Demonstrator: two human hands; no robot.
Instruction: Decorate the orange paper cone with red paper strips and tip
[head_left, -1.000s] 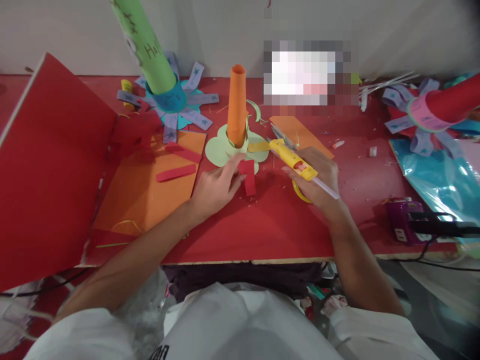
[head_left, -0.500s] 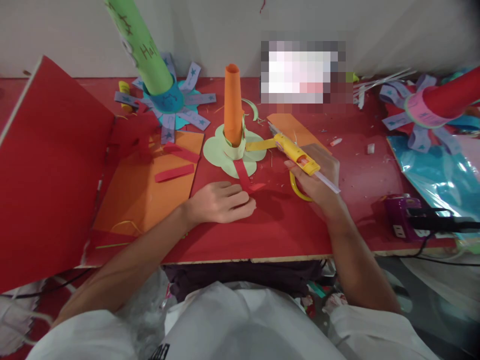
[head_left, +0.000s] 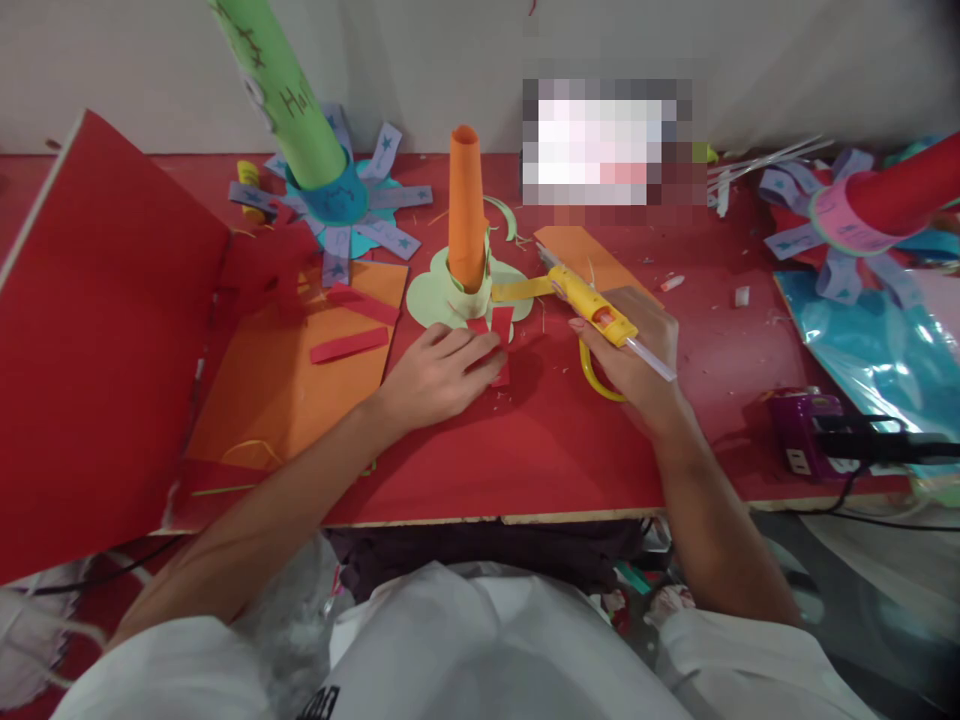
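Observation:
An orange paper tube (head_left: 466, 210) stands upright in a pale green collar on a flower-shaped green paper base (head_left: 429, 298). My left hand (head_left: 442, 375) is at the front of that base, its fingers closed on a red paper strip (head_left: 502, 322) whose end sticks up past the fingertips. Part of the strip is hidden by the fingers. A yellow strip (head_left: 523, 290) runs from the collar to the right. In my right hand (head_left: 641, 345) is a yellow glue gun (head_left: 589, 300) with a clear glue stick out of its back, its nozzle pointing up and left near the yellow strip.
Two red strips (head_left: 349, 346) lie on an orange sheet (head_left: 300, 400) at left, beside a raised red board (head_left: 112, 350). A green tube figure (head_left: 300, 130) stands behind. On the right are a red tube figure (head_left: 911, 200), blue plastic packets (head_left: 862, 340) and a purple power adapter (head_left: 806, 430) with cables.
My left hand has moved slightly up toward the green base, and the red strip's end now stands up by its fingertips. My right hand and the glue gun have barely moved.

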